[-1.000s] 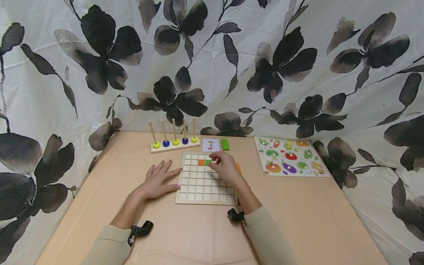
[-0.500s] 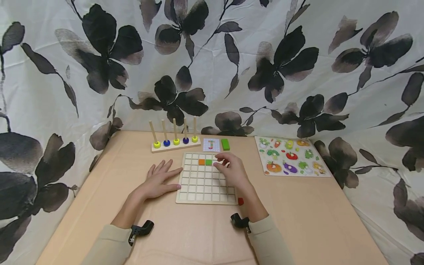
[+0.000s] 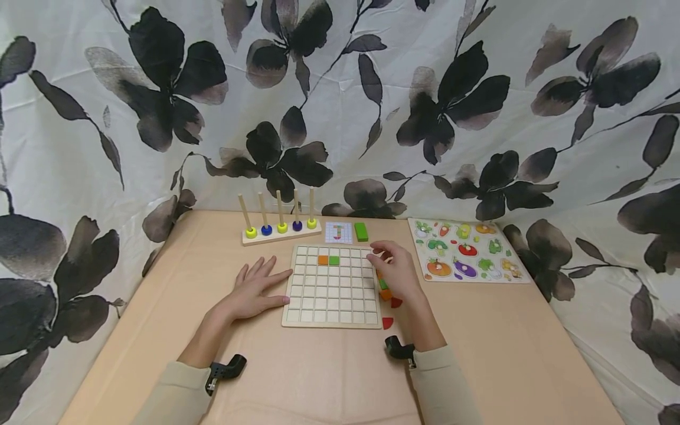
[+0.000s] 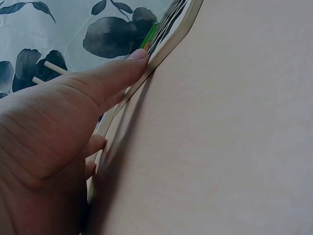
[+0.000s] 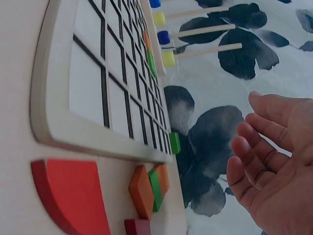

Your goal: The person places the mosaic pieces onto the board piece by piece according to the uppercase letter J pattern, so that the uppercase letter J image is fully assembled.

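A wooden grid board [image 3: 329, 295] lies at the table's middle, with an orange square [image 3: 323, 260] and a green square [image 3: 334, 260] side by side in its second row. My left hand [image 3: 255, 290] rests flat at the board's left edge; in the left wrist view its thumb [image 4: 117, 78] touches the rim. Over the board's upper right edge hovers my right hand [image 3: 397, 268], fingers loosely bent and holding nothing in the right wrist view. Beneath it lie orange blocks [image 5: 142, 191], a green block [image 5: 156, 191] and red quarter-round blocks [image 5: 73, 196], partly hidden by the hand in the head view.
Behind the board stand a pegged stand [image 3: 281, 234] with yellow and blue beads, a pattern card [image 3: 345, 233] and a green block [image 3: 361, 232]. A vegetable puzzle board [image 3: 473, 268] lies at the back right. A floral cloth [image 3: 350, 118] hangs behind the table.
My right hand has moved right, from the green square to the loose blocks beside the board, uncovering the green square. My left hand has stayed in place.
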Tool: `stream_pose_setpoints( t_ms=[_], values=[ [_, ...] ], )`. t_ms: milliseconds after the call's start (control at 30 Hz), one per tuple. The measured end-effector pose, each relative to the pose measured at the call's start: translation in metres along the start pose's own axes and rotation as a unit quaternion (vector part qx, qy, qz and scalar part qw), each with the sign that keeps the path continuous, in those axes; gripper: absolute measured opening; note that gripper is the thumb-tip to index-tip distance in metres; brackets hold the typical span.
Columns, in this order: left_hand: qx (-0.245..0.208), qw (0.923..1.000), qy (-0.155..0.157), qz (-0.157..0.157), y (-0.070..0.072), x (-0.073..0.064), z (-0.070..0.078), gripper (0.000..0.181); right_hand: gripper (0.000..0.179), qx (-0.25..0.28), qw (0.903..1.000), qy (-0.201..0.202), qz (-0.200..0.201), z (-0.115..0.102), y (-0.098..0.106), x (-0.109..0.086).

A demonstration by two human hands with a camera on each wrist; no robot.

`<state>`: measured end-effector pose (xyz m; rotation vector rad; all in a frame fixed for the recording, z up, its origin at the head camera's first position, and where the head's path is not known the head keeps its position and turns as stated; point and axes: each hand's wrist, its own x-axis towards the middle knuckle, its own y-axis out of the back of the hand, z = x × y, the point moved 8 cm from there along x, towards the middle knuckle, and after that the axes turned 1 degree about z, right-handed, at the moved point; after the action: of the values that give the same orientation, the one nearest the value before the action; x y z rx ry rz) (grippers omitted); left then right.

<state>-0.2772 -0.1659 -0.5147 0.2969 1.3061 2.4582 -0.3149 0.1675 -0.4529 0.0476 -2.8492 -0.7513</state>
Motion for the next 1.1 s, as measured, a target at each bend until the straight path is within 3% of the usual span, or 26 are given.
stream_pose_setpoints(
  t_ms=[233,500,867,1100],
  values=[
    [0.003,1.0,-0.001,0.002,0.0,-0.001,0.0,0.069,0.031,0.022,0.9993,-0.031,0.0,0.016,0.003,0.002],
    [0.004,1.0,0.003,0.0,0.0,-0.001,0.0,0.068,0.035,-0.004,0.9979,-0.064,0.005,0.034,0.006,0.004],
    [0.008,1.0,0.003,0.002,0.001,0.001,0.0,0.068,0.033,-0.024,0.9985,-0.049,0.003,0.047,0.003,0.008],
    [0.007,1.0,0.002,0.001,0.0,0.001,0.0,0.069,0.033,-0.048,0.9966,-0.068,-0.005,0.059,0.001,0.008]
  ],
)
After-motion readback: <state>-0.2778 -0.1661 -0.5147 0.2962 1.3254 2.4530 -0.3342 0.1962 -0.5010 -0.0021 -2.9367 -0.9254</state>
